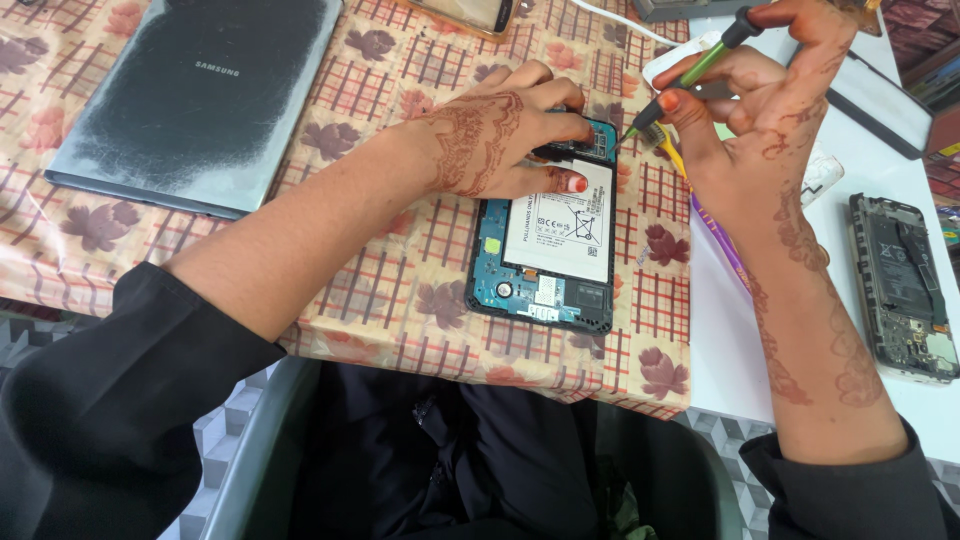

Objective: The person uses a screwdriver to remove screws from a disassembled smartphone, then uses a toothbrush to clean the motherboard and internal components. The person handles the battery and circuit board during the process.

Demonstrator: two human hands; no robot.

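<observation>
1. Hands with brown painted patterns work on an open phone with its back cover off.
2. The open phone lies flat on a checked cloth with leaf prints, near the table's front edge.
3. The left hand presses down on the top end of the phone, fingers bent over it, thumb resting on the white battery.
4. The right hand pinches a green screwdriver. Its tip points at the phone's top right corner.
5. A dark grey tablet lies face down to the left.
6. Another opened phone lies on the white table to the right.
</observation>
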